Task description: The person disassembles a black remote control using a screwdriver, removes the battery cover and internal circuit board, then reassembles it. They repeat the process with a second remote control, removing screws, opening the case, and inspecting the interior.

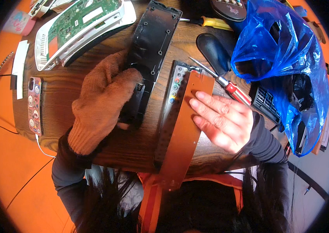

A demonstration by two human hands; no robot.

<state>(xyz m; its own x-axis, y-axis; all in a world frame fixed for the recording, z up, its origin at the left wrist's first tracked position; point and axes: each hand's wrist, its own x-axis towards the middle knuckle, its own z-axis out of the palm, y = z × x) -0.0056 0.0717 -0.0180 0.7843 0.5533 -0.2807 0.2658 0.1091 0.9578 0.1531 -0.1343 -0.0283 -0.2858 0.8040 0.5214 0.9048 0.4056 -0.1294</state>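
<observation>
My left hand [104, 103], in a brown knitted glove, is closed around the lower part of a black plastic remote control shell [150, 42]. The shell's inner side faces up, showing screw posts and a small spring near the thumb. My right hand [224, 120] is bare, its fingers stretched flat against a long brown circuit board [185, 128]; its thumb is hidden. Partly under the board lies the other remote control half with its keypad [175, 83], small coloured buttons showing at the far end. The board's near end reaches past the table edge.
A red-and-clear screwdriver [232, 89] lies beyond my right hand, and a yellow-handled screwdriver [215, 23] farther back. A blue plastic bag [281, 42] fills the right side. At left are a white casing with a green circuit board [90, 25] and a phone [35, 105] on a cable.
</observation>
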